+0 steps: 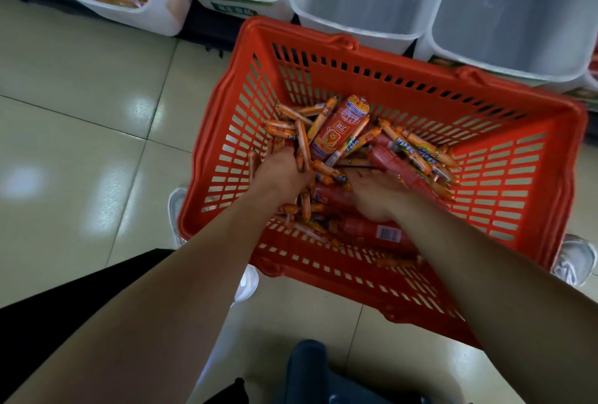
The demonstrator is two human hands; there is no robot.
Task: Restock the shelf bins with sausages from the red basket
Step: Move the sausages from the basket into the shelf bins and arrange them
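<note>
Both bare arms reach from the near edge toward the far middle, drawing closer together as they go. The left forearm (181, 274) rises from the near left with a straight wrist. The left hand (281, 173) is turned back-up, its fingers curled round a bundle of thin sausages (303, 148) that stick out on its far and near sides. The right forearm (485, 274) comes in from the near right. The right hand (377, 195) lies just right of the left, apart from it, back-up, with its fingers stretched toward the far side and blurred at the tips.
</note>
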